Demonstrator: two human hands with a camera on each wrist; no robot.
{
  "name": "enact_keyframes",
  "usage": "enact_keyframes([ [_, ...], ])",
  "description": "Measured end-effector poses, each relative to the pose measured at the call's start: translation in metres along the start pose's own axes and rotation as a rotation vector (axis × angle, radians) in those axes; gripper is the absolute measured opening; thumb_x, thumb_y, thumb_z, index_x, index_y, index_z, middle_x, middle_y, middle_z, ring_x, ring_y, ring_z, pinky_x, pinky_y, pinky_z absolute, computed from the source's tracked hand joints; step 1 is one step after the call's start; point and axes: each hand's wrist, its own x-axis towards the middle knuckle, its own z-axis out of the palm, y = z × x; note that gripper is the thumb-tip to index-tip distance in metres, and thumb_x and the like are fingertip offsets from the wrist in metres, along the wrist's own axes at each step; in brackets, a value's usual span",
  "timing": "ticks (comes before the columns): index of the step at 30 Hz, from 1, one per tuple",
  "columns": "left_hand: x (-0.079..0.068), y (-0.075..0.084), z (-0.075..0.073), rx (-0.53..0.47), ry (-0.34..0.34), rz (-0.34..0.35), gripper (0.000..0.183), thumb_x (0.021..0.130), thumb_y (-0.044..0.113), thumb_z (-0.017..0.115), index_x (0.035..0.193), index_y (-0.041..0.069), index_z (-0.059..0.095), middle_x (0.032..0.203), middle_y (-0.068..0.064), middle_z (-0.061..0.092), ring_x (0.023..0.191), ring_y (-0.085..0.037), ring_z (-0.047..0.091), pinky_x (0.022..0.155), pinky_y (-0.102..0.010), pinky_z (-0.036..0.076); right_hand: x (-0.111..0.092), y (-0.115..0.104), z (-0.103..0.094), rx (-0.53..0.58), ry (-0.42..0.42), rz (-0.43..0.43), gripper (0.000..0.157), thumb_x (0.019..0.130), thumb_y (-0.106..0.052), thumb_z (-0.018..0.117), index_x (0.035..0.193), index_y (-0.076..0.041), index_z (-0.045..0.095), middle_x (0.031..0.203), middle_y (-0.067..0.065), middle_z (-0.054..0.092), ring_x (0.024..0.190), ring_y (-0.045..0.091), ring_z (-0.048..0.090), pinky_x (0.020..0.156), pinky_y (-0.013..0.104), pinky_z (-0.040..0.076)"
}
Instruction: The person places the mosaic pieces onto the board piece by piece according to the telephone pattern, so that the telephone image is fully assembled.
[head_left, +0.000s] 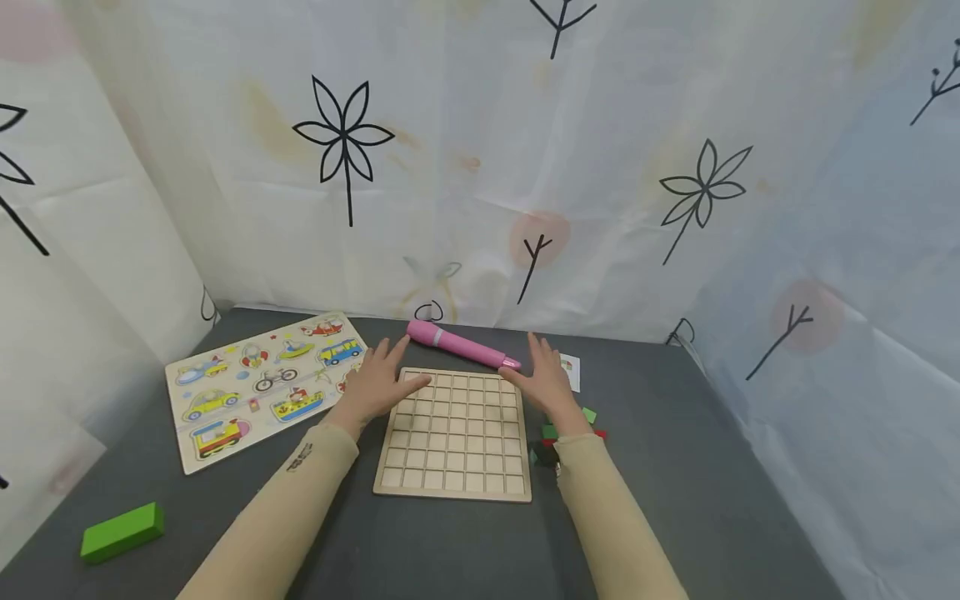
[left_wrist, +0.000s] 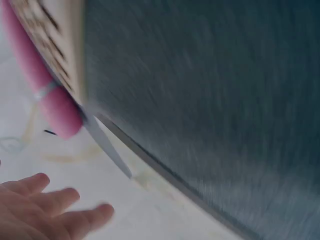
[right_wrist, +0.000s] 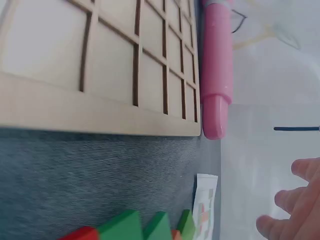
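Note:
Both hands are held up over the far corners of a square wooden grid board (head_left: 454, 437), fingers spread and holding nothing. The left hand (head_left: 375, 385) is at the board's far left corner, overlapping the edge of a picture puzzle board (head_left: 251, 421) in the head view. Over the far right corner is the right hand (head_left: 547, 385), near one end of a thick pink pen-shaped stick (head_left: 465, 346) with a silver band. This stick lies along the board's far edge. Small green and red blocks (right_wrist: 122, 227) lie right of the board, partly hidden by the right wrist in the head view.
A green rectangular block (head_left: 122, 532) lies at the front left of the dark table (head_left: 465, 550). Behind the right hand is a small white card (head_left: 573, 372) with coloured marks. White curtains with black flower drawings (head_left: 343, 133) enclose the table's back and sides.

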Motion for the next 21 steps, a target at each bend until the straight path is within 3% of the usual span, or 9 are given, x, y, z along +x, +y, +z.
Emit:
enact_keyframes([
  [8, -0.025, 0.002, -0.001, -0.359, 0.015, 0.045, 0.086, 0.087, 0.054, 0.054, 0.150, 0.016, 0.011, 0.154, -0.016, 0.012, 0.138, -0.040, 0.019, 0.106, -0.061, 0.021, -0.026, 0.008, 0.002, 0.363, 0.011, 0.034, 0.089, 0.086, -0.046, 0.061, 0.151, -0.021, 0.005, 0.156, 0.011, 0.005, 0.142, 0.037, 0.005, 0.107, 0.064, 0.014],
  [13, -0.043, 0.003, -0.001, -0.567, -0.024, -0.042, 0.082, 0.090, 0.045, 0.056, 0.151, 0.019, 0.007, 0.153, -0.017, 0.015, 0.134, -0.044, 0.025, 0.103, -0.061, 0.027, -0.045, 0.011, 0.011, 0.506, 0.012, 0.045, 0.088, 0.087, -0.037, 0.063, 0.151, -0.020, 0.005, 0.156, 0.010, 0.003, 0.142, 0.035, 0.004, 0.107, 0.062, 0.013],
  [21, -0.086, 0.013, -0.006, -0.647, -0.063, -0.130, 0.086, 0.088, 0.042, 0.059, 0.151, 0.021, 0.003, 0.150, -0.021, 0.022, 0.131, -0.046, 0.032, 0.097, -0.057, 0.036, -0.069, 0.018, 0.019, 0.603, 0.023, -0.030, 0.086, 0.089, -0.021, 0.062, 0.150, -0.009, 0.002, 0.155, 0.015, -0.002, 0.142, 0.035, -0.001, 0.109, 0.061, 0.008],
])
